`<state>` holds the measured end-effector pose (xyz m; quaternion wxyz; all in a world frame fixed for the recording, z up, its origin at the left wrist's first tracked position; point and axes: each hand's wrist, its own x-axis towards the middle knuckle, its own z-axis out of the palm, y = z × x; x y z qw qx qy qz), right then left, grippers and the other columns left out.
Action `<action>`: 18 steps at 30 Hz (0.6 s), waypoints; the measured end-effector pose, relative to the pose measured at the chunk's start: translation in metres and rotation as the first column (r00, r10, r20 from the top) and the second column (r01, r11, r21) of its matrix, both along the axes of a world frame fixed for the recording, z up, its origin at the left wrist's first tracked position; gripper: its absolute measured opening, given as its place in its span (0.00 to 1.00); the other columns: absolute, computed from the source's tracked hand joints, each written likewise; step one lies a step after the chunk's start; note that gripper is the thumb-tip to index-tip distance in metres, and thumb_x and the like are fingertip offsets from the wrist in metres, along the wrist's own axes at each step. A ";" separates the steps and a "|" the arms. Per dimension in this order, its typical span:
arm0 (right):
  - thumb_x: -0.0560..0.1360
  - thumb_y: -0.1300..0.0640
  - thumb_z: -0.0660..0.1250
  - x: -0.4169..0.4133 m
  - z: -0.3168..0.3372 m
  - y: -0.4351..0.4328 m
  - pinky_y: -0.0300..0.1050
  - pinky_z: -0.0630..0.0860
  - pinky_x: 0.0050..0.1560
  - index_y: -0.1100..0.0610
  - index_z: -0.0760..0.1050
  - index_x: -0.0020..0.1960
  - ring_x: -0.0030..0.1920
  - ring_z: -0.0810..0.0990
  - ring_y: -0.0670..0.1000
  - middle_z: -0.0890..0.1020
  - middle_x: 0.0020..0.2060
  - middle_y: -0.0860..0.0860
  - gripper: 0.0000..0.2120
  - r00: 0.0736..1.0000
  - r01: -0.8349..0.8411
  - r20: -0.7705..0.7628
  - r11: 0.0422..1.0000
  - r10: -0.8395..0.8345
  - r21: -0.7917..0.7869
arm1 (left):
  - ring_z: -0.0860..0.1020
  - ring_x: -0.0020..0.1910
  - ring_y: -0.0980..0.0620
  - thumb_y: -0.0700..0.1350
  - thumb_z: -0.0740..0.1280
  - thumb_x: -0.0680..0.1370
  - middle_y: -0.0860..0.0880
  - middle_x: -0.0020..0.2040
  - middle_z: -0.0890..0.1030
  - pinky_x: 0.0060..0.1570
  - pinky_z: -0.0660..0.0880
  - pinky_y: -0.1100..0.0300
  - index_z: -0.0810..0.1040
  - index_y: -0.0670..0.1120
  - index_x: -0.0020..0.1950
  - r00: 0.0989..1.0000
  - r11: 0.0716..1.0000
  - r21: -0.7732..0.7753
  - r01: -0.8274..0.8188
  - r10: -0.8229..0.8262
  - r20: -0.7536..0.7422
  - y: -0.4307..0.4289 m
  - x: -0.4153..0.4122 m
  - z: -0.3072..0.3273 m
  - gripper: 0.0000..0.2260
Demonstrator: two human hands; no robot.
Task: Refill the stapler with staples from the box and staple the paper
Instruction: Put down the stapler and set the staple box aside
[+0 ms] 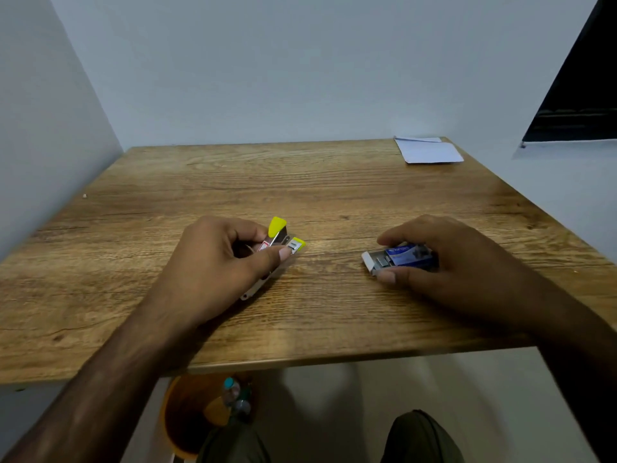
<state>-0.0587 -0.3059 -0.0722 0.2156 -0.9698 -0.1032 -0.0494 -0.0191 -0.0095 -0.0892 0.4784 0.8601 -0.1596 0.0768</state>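
Note:
A small yellow and metal stapler (279, 237) lies on the wooden table (300, 182) near its middle, its top swung up and its metal pusher sticking out toward me. My left hand (217, 262) grips its body between thumb and fingers. To the right, my right hand (460, 259) holds a small blue staple box (405, 257) flat on the table. The box's white inner tray is slid out to the left, with grey staples showing in it. A white sheet of paper (429, 151) rests at the far right corner of the table.
Pale walls close in the table at the back and the left. A dark window frame (581, 95) stands at the upper right. Below the near table edge sits an orange bin (197, 416) with bottles in it, beside my knees.

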 end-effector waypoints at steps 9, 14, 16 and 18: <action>0.69 0.38 0.73 0.000 -0.002 0.008 0.40 0.73 0.50 0.38 0.73 0.65 0.53 0.74 0.39 0.76 0.55 0.37 0.26 0.999 0.035 0.004 0.999 -0.035 0.016 | 0.79 0.42 0.53 0.59 0.70 0.74 0.54 0.42 0.83 0.40 0.74 0.56 0.87 0.54 0.52 0.992 0.867 0.485 -0.114 0.076 0.096 -0.004 -0.010 0.020 0.13; 0.70 0.44 0.75 -0.001 -0.001 -0.002 0.32 0.69 0.46 0.37 0.73 0.65 0.52 0.74 0.35 0.76 0.56 0.36 0.25 1.000 0.021 -0.018 0.999 -0.020 0.050 | 0.77 0.43 0.53 0.61 0.66 0.74 0.53 0.43 0.80 0.41 0.74 0.54 0.85 0.53 0.56 0.993 0.803 0.588 -0.097 0.039 0.111 -0.006 -0.015 0.024 0.18; 0.70 0.44 0.75 -0.002 -0.002 -0.005 0.32 0.69 0.46 0.35 0.72 0.65 0.53 0.73 0.33 0.76 0.55 0.34 0.26 1.000 0.013 -0.023 0.998 -0.011 0.063 | 0.78 0.49 0.53 0.63 0.68 0.73 0.53 0.51 0.80 0.44 0.72 0.56 0.82 0.54 0.63 0.989 0.784 0.608 -0.126 0.048 0.143 -0.008 -0.019 0.025 0.23; 0.69 0.45 0.76 -0.002 -0.003 -0.009 0.31 0.69 0.46 0.34 0.72 0.64 0.52 0.73 0.32 0.75 0.54 0.32 0.26 1.000 0.012 -0.029 0.997 -0.010 0.076 | 0.77 0.54 0.50 0.62 0.69 0.73 0.51 0.55 0.79 0.48 0.73 0.55 0.79 0.51 0.66 0.953 0.792 0.569 -0.222 0.052 0.300 -0.009 -0.027 0.029 0.25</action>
